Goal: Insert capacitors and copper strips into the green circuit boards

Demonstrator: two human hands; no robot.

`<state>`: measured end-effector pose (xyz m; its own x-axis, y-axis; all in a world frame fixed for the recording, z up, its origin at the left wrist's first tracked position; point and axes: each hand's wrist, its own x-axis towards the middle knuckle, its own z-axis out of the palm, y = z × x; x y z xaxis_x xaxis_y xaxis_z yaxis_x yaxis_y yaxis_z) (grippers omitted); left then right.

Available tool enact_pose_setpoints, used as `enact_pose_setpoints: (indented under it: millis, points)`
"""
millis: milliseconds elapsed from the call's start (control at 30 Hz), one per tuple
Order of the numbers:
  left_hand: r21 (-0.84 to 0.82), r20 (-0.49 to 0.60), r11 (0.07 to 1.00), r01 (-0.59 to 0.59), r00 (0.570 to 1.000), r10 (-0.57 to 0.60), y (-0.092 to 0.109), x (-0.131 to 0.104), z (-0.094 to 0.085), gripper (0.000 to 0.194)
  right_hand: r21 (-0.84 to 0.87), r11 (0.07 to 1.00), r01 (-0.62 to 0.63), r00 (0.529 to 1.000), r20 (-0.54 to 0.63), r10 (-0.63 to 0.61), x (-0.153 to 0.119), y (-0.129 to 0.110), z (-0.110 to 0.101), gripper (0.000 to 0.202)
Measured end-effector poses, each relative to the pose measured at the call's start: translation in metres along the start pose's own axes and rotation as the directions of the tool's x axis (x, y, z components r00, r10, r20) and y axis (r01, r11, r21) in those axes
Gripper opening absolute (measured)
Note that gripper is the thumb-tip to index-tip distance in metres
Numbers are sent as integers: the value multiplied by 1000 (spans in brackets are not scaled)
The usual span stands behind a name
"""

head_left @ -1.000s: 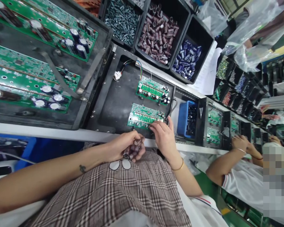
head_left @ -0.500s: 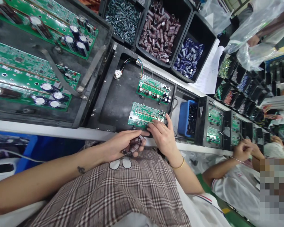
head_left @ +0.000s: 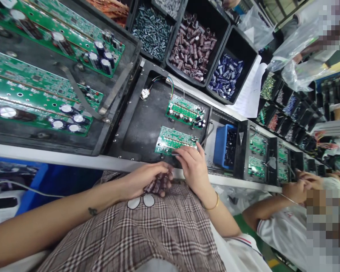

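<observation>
Several brown capacitors (head_left: pixel 158 184) lie bunched in my left hand (head_left: pixel 150 177), its fingers curled round them at the apron, just in front of the table edge. My right hand (head_left: pixel 193 160) is over the lower right part of the nearer green circuit board (head_left: pixel 170 138), fingertips pinched on a small dark part (head_left: pixel 174 152) at the board's front edge. Behind it a second board (head_left: pixel 184 109) carries capacitors and has coloured wires running to a white connector (head_left: pixel 144 93). Both boards sit in a black tray (head_left: pixel 138 128).
Black bins hold brown capacitors (head_left: pixel 191 47), blue capacitors (head_left: pixel 226 73) and dark green parts (head_left: pixel 151 32). A blue box (head_left: pixel 221 145) stands right of the tray. Larger boards (head_left: pixel 31 87) lie in a fixture at the left. Another person's hands (head_left: pixel 300 185) are at the right.
The view has shifted slightly. My left hand's fingers have closed more around the capacitors. My right hand's fingertips now pinch a dark part at the nearer board's front edge.
</observation>
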<state>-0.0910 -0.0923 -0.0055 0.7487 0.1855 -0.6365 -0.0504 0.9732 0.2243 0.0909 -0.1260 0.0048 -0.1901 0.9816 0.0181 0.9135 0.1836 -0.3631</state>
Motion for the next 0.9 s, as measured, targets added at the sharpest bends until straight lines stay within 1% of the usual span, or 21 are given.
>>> enact_pose_setpoints:
  millis: [167, 267, 400, 467, 533, 633, 700, 733, 767, 800, 900]
  points:
    - [-49, 17, 997, 57, 998, -56, -1, -3, -4, 11, -46, 999, 27, 999, 40, -25, 7, 7, 15, 27]
    - [-35, 13, 999, 10, 1000, -10, -1, -4, -4, 12, -65, 996, 61, 998, 38, -58, 7, 8, 17, 31]
    - [7, -15, 999, -48, 999, 48, -1, -5, -6, 25, -91, 990, 106, 994, 45, -102, 5, 9, 16, 35]
    - [8, -29, 999, -50, 998, 50, 0, -4, -8, 26, -115, 984, 139, 990, 52, -134, 6, 9, 14, 35]
    - [-42, -32, 998, -42, 999, 41, 1, -3, -8, 24, -157, 962, 225, 973, 86, -213, 7, 9, 11, 35]
    - [-123, -43, 992, -28, 999, 23, 3, -3, -8, 23, -212, 897, 388, 920, 149, -363, 11, 12, 7, 34]
    - [-121, -46, 992, -17, 999, 12, 4, -4, -7, 25, -218, 864, 453, 890, 161, -426, 13, 14, 6, 33]
    - [-108, -49, 994, -13, 999, 8, 3, -5, -7, 27, -208, 861, 464, 884, 161, -438, 13, 15, 6, 33]
    - [-94, -55, 995, -8, 998, 3, 3, -6, -7, 29, -188, 869, 458, 888, 153, -435, 13, 14, 5, 33]
    - [-83, -69, 997, -9, 998, 3, 2, -6, -6, 31, -158, 889, 430, 901, 133, -413, 13, 12, 4, 33]
    - [-49, -112, 998, -48, 993, 42, -2, -8, -6, 32, 3, 962, 272, 961, 46, -272, 9, -2, -2, 30]
